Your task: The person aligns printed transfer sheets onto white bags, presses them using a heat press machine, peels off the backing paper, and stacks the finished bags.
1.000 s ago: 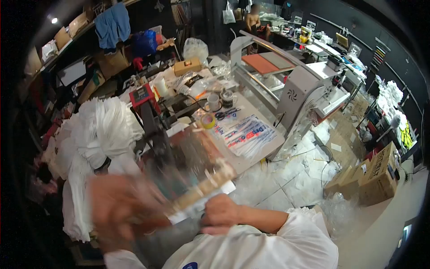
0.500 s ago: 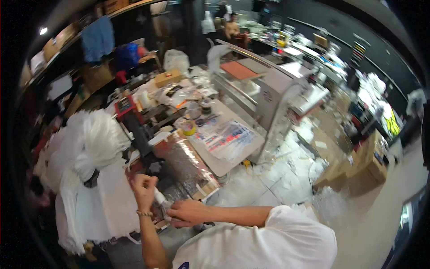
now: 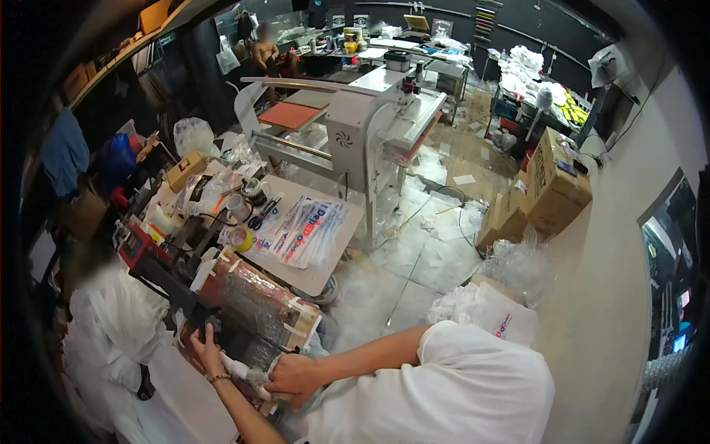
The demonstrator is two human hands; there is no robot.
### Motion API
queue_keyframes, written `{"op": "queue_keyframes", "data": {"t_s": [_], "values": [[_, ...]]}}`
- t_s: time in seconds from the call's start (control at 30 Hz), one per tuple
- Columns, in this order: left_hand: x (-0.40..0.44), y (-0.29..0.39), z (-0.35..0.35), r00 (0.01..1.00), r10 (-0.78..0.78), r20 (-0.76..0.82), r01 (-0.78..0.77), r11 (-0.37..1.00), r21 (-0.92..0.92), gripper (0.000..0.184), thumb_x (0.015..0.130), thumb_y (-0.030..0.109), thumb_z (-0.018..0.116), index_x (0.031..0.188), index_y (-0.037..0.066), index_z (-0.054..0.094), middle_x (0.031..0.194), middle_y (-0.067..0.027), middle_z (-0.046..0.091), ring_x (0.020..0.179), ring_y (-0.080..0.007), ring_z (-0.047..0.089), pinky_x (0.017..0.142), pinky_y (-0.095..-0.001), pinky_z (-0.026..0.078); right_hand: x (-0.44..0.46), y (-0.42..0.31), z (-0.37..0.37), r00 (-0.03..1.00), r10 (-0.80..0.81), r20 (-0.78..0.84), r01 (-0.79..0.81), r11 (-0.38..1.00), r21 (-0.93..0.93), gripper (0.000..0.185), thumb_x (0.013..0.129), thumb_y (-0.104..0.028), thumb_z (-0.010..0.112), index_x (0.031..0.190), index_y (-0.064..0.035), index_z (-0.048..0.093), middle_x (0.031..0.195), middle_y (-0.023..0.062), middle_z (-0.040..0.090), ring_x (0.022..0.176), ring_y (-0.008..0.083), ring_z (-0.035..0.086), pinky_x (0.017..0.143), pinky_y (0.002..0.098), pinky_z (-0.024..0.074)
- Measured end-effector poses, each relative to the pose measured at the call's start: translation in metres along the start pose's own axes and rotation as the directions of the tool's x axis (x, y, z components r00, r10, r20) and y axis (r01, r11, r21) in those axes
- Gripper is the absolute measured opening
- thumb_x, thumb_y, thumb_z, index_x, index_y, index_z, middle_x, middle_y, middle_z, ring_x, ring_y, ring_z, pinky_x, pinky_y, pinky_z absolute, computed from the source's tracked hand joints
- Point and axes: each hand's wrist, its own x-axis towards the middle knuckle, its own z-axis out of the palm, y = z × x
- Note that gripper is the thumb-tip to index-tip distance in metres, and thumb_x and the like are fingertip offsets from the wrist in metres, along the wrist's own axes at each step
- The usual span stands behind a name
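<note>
My left hand is at the near end of a black machine arm, beside its dark knob, thumb raised and fingers reaching forward. Whether its fingertips touch the machine I cannot tell. My right hand is curled over the end of a white-wrapped handle that points toward my left hand. Just beyond the hands lies a board covered in clear plastic and tape. A red control box tops the far end of the machine. White sheeting is heaped to the left.
Printed plastic bags, a yellow tape roll and scissors lie on a board ahead. A large white press stands beyond. Cardboard boxes sit at the right by the wall. A person sits far back.
My view has swung to the right. My left hand has gone from closed and raised to reaching forward by the machine's knob. My right hand stays at the wrapped handle.
</note>
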Motion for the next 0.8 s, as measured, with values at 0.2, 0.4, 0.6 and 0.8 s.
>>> {"op": "queue_keyframes", "data": {"t_s": [0.2, 0.4, 0.6, 0.8], "values": [[-0.013, 0.008, 0.006, 1.000, 0.008, -0.019, -0.009, 0.999, -0.053, 0.054, 0.085, 0.042, 0.076, 0.120, 0.011, 0.050, 0.081, 0.0011, 0.053, 0.051, -0.0058, 0.039, 0.043, -0.0232, 0.032, 0.006, -0.002, 0.006, 0.998, 0.049, -0.024, -0.050, 0.999, -0.011, 0.062, 0.059, -0.048, 0.084, 0.097, -0.0050, 0.062, 0.083, 0.0131, 0.068, 0.081, 0.0332, 0.068, 0.066, 0.0438, 0.0528], [-0.015, 0.011, 0.006, 0.998, 0.044, -0.042, -0.049, 0.991, -0.125, 0.055, 0.080, 0.035, 0.083, 0.117, 0.008, 0.051, 0.080, -0.0004, 0.055, 0.049, -0.0061, 0.040, 0.042, -0.0236, 0.032, 0.005, 0.000, 0.008, 0.999, 0.030, -0.035, -0.029, 0.999, 0.014, 0.059, 0.061, -0.045, 0.084, 0.098, -0.0046, 0.062, 0.082, 0.0130, 0.067, 0.080, 0.0328, 0.068, 0.067, 0.0437, 0.0528], [-0.021, 0.018, 0.008, 0.994, 0.034, -0.102, -0.051, 0.986, -0.161, 0.045, 0.079, 0.028, 0.084, 0.107, 0.007, 0.056, 0.080, 0.0011, 0.057, 0.050, -0.0045, 0.040, 0.042, -0.0228, 0.031, 0.005, 0.002, 0.005, 1.000, -0.004, -0.024, 0.005, 0.999, 0.050, 0.061, 0.063, -0.041, 0.082, 0.104, -0.0023, 0.059, 0.081, 0.0138, 0.065, 0.078, 0.0341, 0.067, 0.065, 0.0441, 0.0524], [-0.025, 0.022, 0.009, 0.997, 0.023, -0.078, -0.036, 0.983, -0.179, 0.042, 0.082, 0.026, 0.082, 0.107, 0.007, 0.055, 0.079, 0.0018, 0.056, 0.050, -0.0036, 0.039, 0.043, -0.0224, 0.030, 0.005, -0.004, -0.005, 1.000, 0.018, -0.024, -0.017, 0.999, 0.043, 0.058, 0.064, -0.037, 0.081, 0.104, -0.0021, 0.059, 0.083, 0.0141, 0.066, 0.078, 0.0338, 0.067, 0.065, 0.0445, 0.0526]]}}
